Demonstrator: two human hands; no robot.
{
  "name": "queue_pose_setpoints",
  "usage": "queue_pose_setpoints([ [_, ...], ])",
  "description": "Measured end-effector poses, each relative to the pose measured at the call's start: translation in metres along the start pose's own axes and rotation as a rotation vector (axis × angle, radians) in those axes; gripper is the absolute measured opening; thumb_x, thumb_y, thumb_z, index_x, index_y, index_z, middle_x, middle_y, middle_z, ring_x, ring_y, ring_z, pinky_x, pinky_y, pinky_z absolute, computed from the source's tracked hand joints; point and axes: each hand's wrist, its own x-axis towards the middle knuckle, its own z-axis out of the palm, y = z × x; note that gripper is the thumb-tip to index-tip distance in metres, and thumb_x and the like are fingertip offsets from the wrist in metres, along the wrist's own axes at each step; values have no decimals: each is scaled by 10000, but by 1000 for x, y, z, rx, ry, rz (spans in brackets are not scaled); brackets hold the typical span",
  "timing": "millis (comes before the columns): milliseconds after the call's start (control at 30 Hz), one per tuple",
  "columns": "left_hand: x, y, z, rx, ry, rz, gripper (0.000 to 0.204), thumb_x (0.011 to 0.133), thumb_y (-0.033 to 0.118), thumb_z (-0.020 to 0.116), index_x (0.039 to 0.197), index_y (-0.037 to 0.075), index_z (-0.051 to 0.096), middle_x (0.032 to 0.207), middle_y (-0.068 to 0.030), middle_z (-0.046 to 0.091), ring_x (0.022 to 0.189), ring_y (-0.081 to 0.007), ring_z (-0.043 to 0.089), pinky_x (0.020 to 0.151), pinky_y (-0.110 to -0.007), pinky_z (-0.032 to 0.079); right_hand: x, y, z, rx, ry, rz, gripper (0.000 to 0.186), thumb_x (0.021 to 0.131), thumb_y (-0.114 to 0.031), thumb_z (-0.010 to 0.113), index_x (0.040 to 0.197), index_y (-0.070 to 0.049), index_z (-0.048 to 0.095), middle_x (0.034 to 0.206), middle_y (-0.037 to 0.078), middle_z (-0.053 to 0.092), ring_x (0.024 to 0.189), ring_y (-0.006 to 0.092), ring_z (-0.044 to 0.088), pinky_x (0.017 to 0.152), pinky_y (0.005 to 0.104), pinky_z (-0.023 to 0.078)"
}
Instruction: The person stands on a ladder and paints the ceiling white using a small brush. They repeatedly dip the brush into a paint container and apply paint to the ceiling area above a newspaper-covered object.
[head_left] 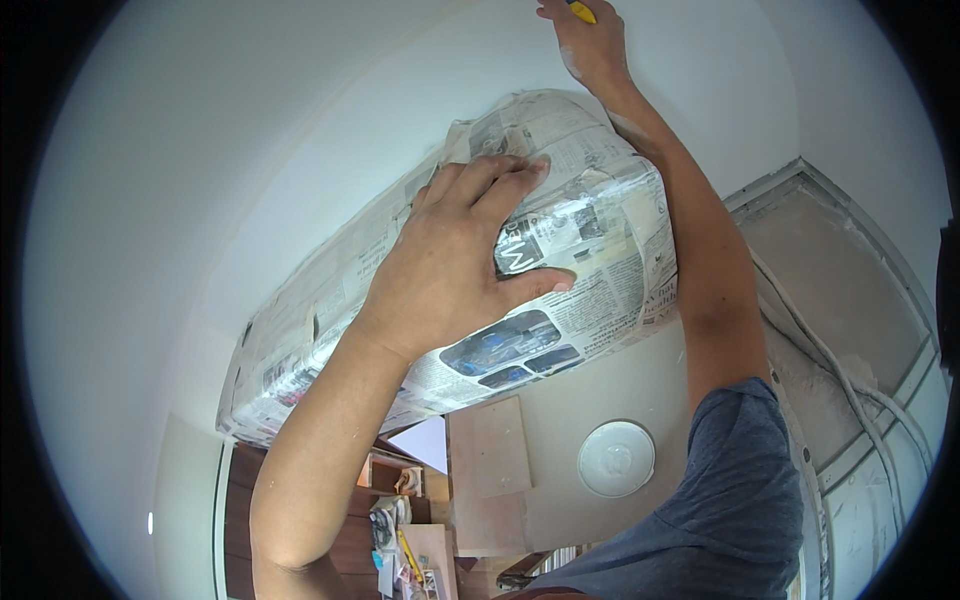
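My left hand rests on top of a long, box-shaped unit wrapped in newspaper, with its fingers spread and thumb out. The unit sits against the white wall. Reaching past its right end, my right hand is close to the wall at the upper edge of the picture. Its fingers are closed round a yellow-handled tool; the tool's working end is out of the picture, so its kind cannot be made out. Whitish smears mark the skin of that hand.
Below the unit, a round white lid or tub stands on a pale surface beside a flat pinkish board. Grey cables run down at the right, near a framed panel. Cluttered shelves stand at the lower left.
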Motion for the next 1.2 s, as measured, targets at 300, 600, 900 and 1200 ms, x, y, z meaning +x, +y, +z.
queue_pose_setpoints([
  [300,0,0,0,5,3,2,903,784,557,905,1490,69,624,1428,-162,631,1304,-374,603,1158,-525,488,-1,-3,1,-14,-9,-12,279,1036,-116,622,1235,23,759,1032,87,780,931,154,665,863,292,532],
  [600,0,1,0,15,-7,-6,901,783,552,909,1491,74,621,1421,-145,636,1303,-355,608,1159,-519,493,-3,-8,0,-51,-26,13,285,1035,-130,622,1235,20,761,1028,100,785,895,160,663,836,294,533],
  [900,1,1,-1,-9,-27,-19,919,778,547,918,1507,80,610,1458,-174,615,1348,-377,585,1178,-519,479,-3,-3,3,-45,-25,-43,276,1042,-123,629,1238,15,765,1036,106,792,922,161,682,857,298,542],
  [1200,2,2,-3,-27,-60,-48,964,748,515,954,1530,81,596,1516,-222,582,1409,-429,552,1210,-512,452,-3,-2,3,-55,-31,-28,271,1038,-124,637,1228,16,770,1021,102,797,908,156,682,847,299,545],
])
